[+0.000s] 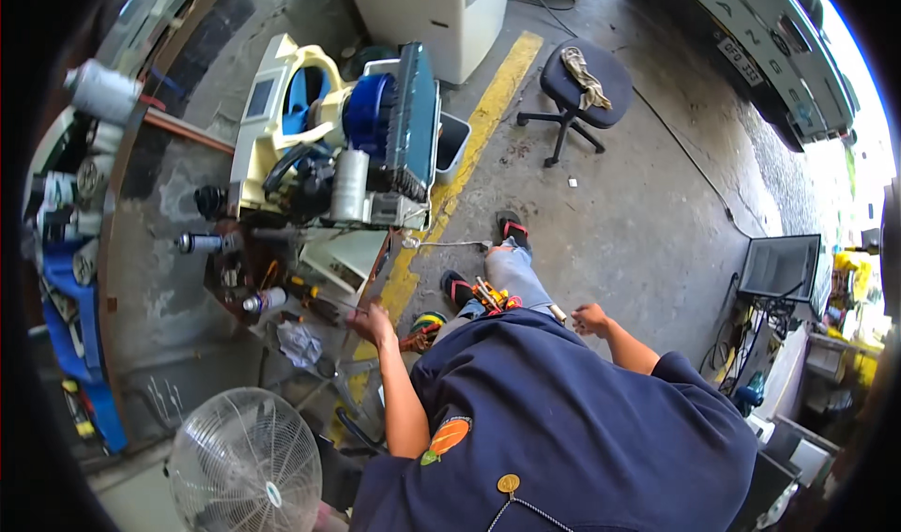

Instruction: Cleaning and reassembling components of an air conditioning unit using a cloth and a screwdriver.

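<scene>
My left hand is closed at the bench edge, by the shaft of a yellow-and-black screwdriver; what its fingers hold is unclear. Beside it lie a spray can and crumpled pale paper. Above them sits an opened cream machine with a blue drum, a green finned panel and a silver cylinder. My right hand hangs by my hip with loosely bent, separated fingers and nothing in it. A tool pouch shows at my waist.
A standing fan is at lower left, beside cluttered shelves. A stool with a cloth stands on the floor near a white cabinet. A vehicle is at upper right, a monitor at right. Cables cross the floor.
</scene>
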`<state>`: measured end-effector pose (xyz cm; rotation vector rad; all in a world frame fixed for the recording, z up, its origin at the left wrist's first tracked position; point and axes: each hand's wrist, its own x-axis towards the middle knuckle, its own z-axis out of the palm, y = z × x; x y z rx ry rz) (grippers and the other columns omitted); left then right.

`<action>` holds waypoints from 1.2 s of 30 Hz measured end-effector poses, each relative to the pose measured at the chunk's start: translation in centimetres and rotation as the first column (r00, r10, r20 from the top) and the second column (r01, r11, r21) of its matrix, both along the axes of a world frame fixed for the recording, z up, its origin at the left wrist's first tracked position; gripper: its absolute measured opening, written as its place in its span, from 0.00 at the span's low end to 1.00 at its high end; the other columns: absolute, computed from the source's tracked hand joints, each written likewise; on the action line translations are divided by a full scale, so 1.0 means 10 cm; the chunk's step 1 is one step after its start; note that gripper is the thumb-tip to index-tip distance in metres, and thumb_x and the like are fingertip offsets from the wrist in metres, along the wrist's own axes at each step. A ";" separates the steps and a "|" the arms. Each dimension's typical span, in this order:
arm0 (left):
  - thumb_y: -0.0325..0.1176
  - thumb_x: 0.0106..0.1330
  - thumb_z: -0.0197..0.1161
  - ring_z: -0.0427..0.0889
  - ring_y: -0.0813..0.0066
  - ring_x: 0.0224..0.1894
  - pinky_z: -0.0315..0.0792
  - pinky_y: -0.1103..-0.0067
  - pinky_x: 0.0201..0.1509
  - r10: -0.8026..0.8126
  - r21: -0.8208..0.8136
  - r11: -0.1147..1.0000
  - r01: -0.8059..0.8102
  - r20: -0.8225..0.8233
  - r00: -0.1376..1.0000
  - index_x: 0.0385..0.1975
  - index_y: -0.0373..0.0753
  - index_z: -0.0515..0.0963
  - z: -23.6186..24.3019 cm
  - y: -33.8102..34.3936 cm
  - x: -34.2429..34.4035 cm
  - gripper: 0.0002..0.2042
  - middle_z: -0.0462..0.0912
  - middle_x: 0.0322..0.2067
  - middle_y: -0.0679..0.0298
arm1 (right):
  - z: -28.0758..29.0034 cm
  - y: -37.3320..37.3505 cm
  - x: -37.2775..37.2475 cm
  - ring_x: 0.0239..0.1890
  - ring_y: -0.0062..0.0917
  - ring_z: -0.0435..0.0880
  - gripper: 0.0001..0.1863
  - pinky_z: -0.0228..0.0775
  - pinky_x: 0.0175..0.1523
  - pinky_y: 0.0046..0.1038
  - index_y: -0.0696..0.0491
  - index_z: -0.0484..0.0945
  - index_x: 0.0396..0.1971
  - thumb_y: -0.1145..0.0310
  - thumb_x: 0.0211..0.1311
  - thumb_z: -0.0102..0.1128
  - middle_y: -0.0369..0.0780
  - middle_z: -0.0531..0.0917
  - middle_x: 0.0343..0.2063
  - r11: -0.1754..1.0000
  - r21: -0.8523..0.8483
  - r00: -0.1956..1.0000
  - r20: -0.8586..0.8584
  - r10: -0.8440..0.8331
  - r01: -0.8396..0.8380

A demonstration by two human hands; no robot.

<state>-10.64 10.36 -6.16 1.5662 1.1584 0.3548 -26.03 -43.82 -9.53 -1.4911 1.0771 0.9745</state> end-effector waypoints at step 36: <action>0.37 0.77 0.63 0.84 0.73 0.38 0.77 0.78 0.44 -0.873 -0.488 0.489 0.723 -0.272 0.406 0.54 0.37 0.79 0.48 -3.65 1.53 0.13 0.86 0.40 0.61 | -0.39 -2.42 7.28 0.46 0.37 0.90 0.17 0.80 0.52 0.34 0.55 0.90 0.47 0.74 0.56 0.69 0.44 0.92 0.42 0.829 -0.462 0.674 0.724 0.148 0.314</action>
